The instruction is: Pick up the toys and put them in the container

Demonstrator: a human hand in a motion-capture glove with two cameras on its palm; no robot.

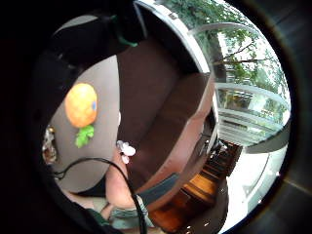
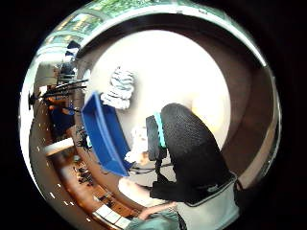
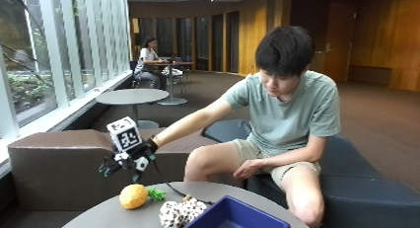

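On the table (image 3: 118,215), below the open-fingered gloved right hand (image 3: 126,161), the orange toy (image 3: 134,196) seemingly points its green leaves (image 3: 156,193) toward the blue container (image 3: 237,215).

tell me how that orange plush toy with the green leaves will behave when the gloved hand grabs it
The orange plush toy looks soft and stuffed, so it will probably squash under the fingers rather than slip. Its rounded body may roll a little if nudged on the table. It is likely light for its size, so the right hand hovering above should lift it easily.

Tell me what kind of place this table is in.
Probably a lounge or lobby of a public building, perhaps a campus: tall windows, wood-panelled walls, upholstered benches, and further round tables down the room.
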